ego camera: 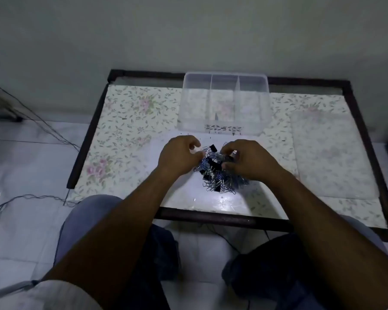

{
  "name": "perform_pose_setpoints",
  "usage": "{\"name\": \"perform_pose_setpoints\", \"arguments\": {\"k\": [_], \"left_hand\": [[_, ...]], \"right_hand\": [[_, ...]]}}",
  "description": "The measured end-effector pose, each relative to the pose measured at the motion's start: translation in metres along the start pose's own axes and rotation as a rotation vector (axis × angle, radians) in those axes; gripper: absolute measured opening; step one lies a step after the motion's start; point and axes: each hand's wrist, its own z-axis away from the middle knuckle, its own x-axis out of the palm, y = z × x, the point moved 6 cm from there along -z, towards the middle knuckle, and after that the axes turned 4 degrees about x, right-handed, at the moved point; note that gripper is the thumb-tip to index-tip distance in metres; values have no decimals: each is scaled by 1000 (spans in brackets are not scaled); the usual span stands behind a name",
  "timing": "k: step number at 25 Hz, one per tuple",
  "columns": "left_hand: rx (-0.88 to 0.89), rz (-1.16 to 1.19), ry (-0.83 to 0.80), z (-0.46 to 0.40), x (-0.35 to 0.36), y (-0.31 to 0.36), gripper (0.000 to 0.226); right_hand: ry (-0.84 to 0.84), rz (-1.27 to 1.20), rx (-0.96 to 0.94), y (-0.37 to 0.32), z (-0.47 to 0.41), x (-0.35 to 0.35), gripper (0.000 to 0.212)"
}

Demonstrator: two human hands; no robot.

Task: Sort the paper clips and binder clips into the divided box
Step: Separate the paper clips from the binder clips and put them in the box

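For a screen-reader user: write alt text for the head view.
Two hands, left and right, pick with curled fingers at a pile of clips on a floral table. A clear box with three compartments stands beyond the pile and looks empty.

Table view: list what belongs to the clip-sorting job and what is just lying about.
Belongs to the job:
- pile of paper clips and binder clips
- divided box, clear, behind the pile
- left hand and right hand, both picking at the pile

Just lying about:
- floral table cover
- cables on the floor
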Motion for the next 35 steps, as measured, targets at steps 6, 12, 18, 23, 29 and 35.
{"name": "perform_pose_setpoints", "arguments": {"k": [6, 12, 18, 23, 29, 35], "left_hand": [[37, -109, -227, 4, 36, 4, 17], [65, -159, -233, 6, 39, -1, 27], [60, -142, -260, 8, 41, -1, 33], [96, 14, -179, 11, 32, 11, 41], [60, -24, -62, -1, 12, 2, 22], [-285, -216, -49, 2, -17, -72, 27]], "right_hand": [[-79, 245, 78, 8, -8, 33, 48], [-37, 169, 132, 18, -13, 40, 48], [30, 48, 132, 12, -12, 36, 17], [118, 13, 81, 2, -11, 15, 15], [145, -128, 19, 1, -12, 10, 9], [-51, 160, 7, 12, -12, 33, 24]]}}
